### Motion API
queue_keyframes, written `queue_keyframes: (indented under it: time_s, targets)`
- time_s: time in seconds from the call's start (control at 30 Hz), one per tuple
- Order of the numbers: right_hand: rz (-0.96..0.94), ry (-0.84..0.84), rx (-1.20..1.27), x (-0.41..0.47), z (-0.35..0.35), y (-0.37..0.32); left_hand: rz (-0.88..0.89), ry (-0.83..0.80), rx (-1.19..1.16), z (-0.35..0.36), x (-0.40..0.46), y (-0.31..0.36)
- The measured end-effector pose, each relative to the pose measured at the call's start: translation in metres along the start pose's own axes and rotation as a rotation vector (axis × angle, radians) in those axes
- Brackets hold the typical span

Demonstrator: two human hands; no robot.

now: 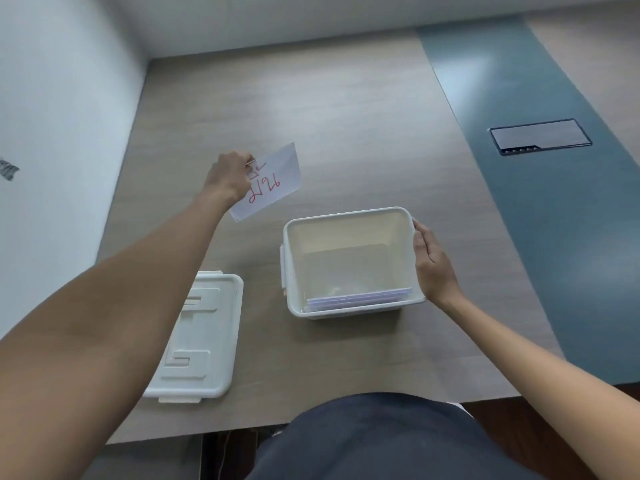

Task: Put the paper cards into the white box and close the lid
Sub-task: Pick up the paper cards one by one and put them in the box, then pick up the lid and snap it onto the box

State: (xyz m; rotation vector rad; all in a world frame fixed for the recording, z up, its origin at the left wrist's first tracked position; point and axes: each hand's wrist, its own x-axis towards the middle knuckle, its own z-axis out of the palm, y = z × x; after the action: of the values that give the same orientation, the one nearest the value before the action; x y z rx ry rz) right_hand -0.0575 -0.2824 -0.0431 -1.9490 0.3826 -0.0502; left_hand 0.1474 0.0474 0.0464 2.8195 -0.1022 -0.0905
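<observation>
Two bare forearms come into view from the bottom corners, no sleeves showing on either, no watch, no bracelet, no rings that can be made out. The left hand [229, 176] shows its back to the camera, knuckles plain. The right hand [433, 263] is seen from its back and side, thumb edge clear, nails short and unpainted as far as the picture lets on. Both wrists are bare. Down at the bottom centre there is a rounded mass of dark grey-blue fabric [384, 441], smooth and plain, no print, no seams or buttons readable, the person's clothing seen from above.
</observation>
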Motion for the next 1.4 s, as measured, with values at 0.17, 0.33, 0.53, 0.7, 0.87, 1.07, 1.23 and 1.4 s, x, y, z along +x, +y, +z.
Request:
queue_keyframes:
  time_s: [0.17,0.33,0.53,0.7,0.87,1.07,1.23,1.4]
  targets:
    - [-0.002,-0.009,0.006,-0.005,0.000,-0.003,0.124,0.065,-0.024,-0.047,-0.011,0.044]
    - [0.033,-0.023,0.022,-0.002,-0.001,-0.007,0.239,-0.001,-0.013,-0.077,-0.030,0.085]
    - [0.045,-0.061,0.098,-0.003,-0.004,-0.004,0.315,-0.154,-0.062,-0.073,-0.077,0.122]
    - [0.068,-0.100,0.176,-0.003,-0.007,-0.005,0.319,-0.320,-0.057,-0.048,-0.105,0.132]
    - [0.080,-0.166,0.200,-0.003,-0.015,-0.002,0.308,-0.446,-0.049,-0.002,-0.131,0.127]
    - [0.075,-0.191,0.159,-0.003,-0.017,-0.005,0.312,-0.568,-0.056,0.048,-0.153,0.122]
    - [0.000,-0.173,0.021,0.001,-0.016,-0.006,0.324,-0.686,-0.071,0.067,-0.164,0.114]
    - [-0.131,-0.089,-0.493,0.015,-0.018,-0.005,0.330,-0.477,-0.179,0.070,-0.164,0.102]
